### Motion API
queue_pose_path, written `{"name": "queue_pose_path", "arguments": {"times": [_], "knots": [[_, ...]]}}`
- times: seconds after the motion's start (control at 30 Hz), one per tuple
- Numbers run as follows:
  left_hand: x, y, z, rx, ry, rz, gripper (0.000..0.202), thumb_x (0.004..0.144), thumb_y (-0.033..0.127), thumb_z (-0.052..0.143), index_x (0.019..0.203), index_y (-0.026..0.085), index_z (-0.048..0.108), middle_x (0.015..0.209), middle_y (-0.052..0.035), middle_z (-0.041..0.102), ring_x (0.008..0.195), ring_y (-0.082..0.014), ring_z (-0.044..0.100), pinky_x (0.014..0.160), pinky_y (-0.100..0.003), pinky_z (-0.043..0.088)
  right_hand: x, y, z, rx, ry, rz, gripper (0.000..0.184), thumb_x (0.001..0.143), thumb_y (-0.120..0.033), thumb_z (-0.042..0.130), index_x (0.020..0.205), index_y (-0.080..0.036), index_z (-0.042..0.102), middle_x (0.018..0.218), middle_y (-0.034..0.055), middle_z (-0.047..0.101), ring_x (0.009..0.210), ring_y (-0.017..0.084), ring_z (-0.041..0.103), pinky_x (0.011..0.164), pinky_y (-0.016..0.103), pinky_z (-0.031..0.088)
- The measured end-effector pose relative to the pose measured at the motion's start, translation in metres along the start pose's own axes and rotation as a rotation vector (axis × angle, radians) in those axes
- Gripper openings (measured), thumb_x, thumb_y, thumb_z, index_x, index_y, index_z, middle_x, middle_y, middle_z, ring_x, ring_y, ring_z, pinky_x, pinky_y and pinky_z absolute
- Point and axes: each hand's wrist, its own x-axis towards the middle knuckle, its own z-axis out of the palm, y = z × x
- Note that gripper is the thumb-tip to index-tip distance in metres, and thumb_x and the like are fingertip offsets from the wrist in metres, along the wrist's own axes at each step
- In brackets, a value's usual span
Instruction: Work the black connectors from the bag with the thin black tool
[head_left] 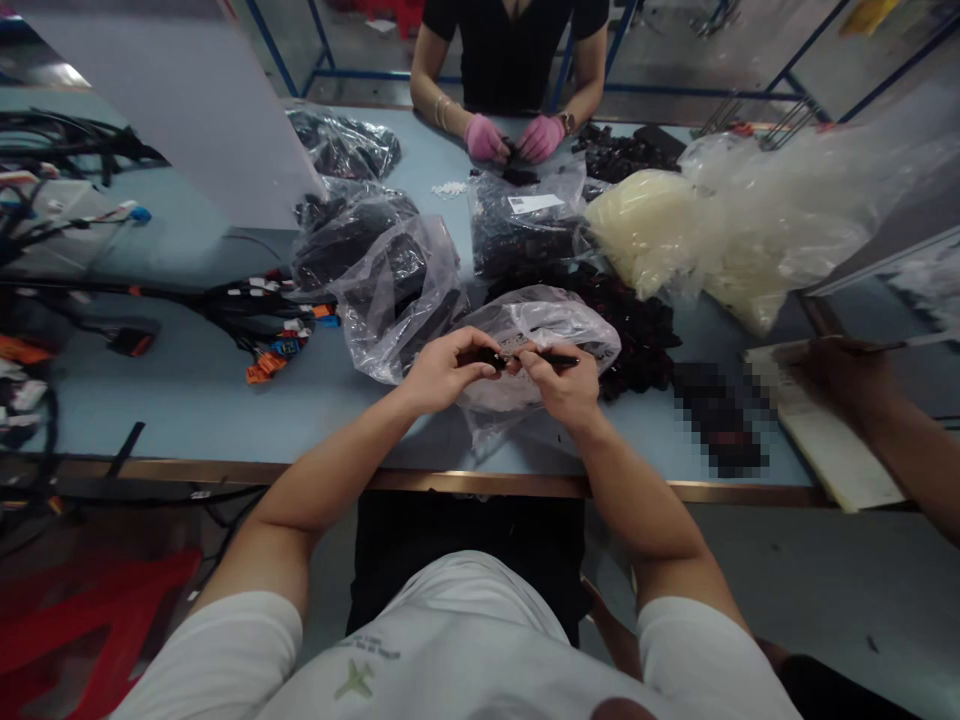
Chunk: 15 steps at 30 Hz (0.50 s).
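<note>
My left hand point(442, 370) and my right hand point(562, 385) meet above the table's front edge, fingers curled. The left pinches a small black plastic part point(487, 358), probably a connector. The right grips a thin black plastic piece point(559, 361) that runs from that part towards the right. The fingers hide most of both pieces, and I cannot tell whether they are joined. Just below my hands lies a clear plastic bag point(536, 330) holding little that I can make out. A heap of black plastic parts point(637, 340) lies beyond my right hand.
Across the pale blue table point(150, 420), a co-worker's pink-gloved hands point(514, 140) handle something black. Bagged black parts, a cream-filled bag point(645, 230) and wire harnesses point(247, 315) lie about. At right, a person's hand point(840, 375) rests on a white board point(817, 430).
</note>
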Motion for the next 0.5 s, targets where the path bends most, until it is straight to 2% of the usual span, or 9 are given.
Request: {"name": "queue_pose_path", "arguments": {"times": [0.17,0.33,0.5], "knots": [[-0.0005,-0.0035,0.0003,0.055,0.026,0.033,0.029,0.077,0.026,0.085,0.103,0.018,0.074,0.099,-0.0064,0.081,0.091,-0.0212,0.078,0.090,-0.039,0.062,-0.0004,-0.0015,0.0005,-0.048,-0.025,-0.003,0.022,0.082,-0.044,0.078,0.077,-0.022,0.078,0.071,0.0029,0.078,0.069,0.020,0.075,0.069,0.034,0.064],[-0.0014,-0.0059,-0.0004,0.116,0.024,0.046,0.026,0.079,0.025,0.083,0.104,0.018,0.075,0.100,-0.0066,0.080,0.092,-0.0214,0.077,0.090,-0.038,0.062,-0.0025,-0.0054,0.0033,-0.073,-0.013,-0.012,0.020,0.081,-0.040,0.075,0.075,-0.022,0.077,0.069,0.0024,0.077,0.063,0.017,0.069,0.061,0.029,0.059],[0.0003,-0.0057,-0.0007,0.078,0.020,0.041,0.028,0.077,0.026,0.084,0.102,0.018,0.073,0.100,-0.0059,0.080,0.090,-0.0204,0.077,0.090,-0.038,0.062,-0.0020,-0.0053,0.0021,-0.060,-0.032,-0.008,0.024,0.082,-0.044,0.077,0.073,-0.022,0.077,0.070,0.0036,0.077,0.067,0.019,0.072,0.064,0.031,0.060]]}}
